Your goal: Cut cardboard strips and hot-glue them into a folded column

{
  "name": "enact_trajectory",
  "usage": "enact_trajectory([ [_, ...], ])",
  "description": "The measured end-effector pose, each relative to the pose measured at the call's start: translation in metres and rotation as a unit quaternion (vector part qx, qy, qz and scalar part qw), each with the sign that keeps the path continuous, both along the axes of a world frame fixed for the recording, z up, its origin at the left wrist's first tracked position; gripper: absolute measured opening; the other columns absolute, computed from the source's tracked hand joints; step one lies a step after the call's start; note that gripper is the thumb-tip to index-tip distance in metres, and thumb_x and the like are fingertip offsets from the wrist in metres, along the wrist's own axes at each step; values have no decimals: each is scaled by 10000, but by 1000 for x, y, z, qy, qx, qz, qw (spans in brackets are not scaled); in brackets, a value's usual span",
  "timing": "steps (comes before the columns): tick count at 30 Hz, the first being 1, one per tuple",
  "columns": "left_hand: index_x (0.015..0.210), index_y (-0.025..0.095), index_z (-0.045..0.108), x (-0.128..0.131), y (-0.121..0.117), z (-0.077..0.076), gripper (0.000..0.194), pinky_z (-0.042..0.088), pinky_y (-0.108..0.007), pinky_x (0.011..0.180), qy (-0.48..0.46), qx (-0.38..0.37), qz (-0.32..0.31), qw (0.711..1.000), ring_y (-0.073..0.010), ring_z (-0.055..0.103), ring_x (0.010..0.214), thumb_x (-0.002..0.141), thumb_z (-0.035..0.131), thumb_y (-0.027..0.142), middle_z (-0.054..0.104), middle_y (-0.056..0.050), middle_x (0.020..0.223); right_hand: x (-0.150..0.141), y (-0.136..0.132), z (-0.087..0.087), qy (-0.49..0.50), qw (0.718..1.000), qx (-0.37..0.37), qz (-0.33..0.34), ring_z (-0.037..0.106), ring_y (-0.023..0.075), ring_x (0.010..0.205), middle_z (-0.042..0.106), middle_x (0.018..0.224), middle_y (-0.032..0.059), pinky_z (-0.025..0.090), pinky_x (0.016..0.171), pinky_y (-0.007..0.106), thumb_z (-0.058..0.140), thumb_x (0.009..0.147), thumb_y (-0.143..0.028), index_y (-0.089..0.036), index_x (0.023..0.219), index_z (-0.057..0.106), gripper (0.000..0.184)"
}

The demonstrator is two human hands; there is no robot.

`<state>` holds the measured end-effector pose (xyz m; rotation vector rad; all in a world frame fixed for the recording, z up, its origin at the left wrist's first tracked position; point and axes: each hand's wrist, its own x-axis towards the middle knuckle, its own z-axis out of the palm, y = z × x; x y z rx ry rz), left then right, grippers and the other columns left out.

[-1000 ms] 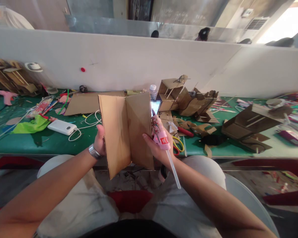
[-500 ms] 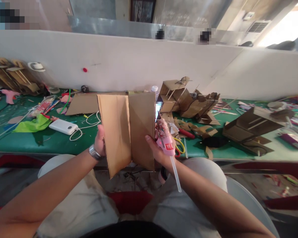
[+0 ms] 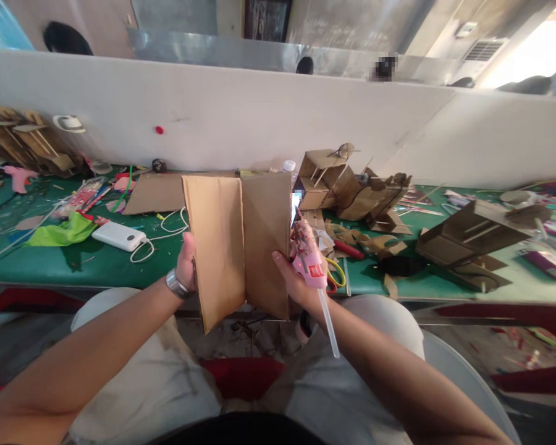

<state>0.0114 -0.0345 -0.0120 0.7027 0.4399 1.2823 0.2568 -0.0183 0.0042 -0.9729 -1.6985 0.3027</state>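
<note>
Between my hands stands a cardboard piece (image 3: 220,253) of two tall brown panels meeting at a vertical seam, like a half-open book. My left hand (image 3: 186,264) supports its left edge, thumb up along the side and fingers hidden behind. At the right panel, my right hand (image 3: 293,277) grips with the thumb on its front face; the other fingers are out of sight. A pink glue gun (image 3: 311,266) appears to be in that same hand, nozzle pointing away from me. Its clear glue stick (image 3: 330,324) sticks out backward over my forearm.
Several cardboard models (image 3: 324,179) stand right of centre, with another model (image 3: 472,241) farther right. Yellow-handled scissors (image 3: 337,272) lie behind the glue gun. A white power bank (image 3: 119,237), a green sheet (image 3: 60,230) and a flat cardboard sheet (image 3: 155,193) lie left on the green table (image 3: 74,269).
The top of the cardboard piece has shifted very slightly to the right. Both hands keep their hold and have hardly moved.
</note>
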Motion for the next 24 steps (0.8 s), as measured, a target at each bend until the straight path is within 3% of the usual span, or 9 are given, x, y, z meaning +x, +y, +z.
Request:
enact_trajectory([
  [9,1295,235,703,-7,3,-12,773,432,-519,1200,17,2,43,999,-396,411,1525,791,631,817,749,-83,1312,-1,-2,3,11,1000,-5,19,659,315,1317,696,1384,137,538,1140,483,717,899,-305,-183,1458,578,588],
  [18,1328,237,691,-14,2,-29,810,429,-474,1211,26,35,32,999,-373,453,1506,706,775,748,751,-87,1323,-1,-2,-1,-39,998,33,-25,706,337,1236,731,1313,131,595,1062,498,722,880,-336,-202,1464,568,619],
  [24,1284,253,724,-12,-1,-28,756,418,-496,1219,42,57,64,995,-374,427,1523,704,785,734,747,-90,1335,0,-3,-5,-46,998,42,-16,752,324,1105,751,1231,116,643,963,476,721,898,-351,-224,1438,576,573],
])
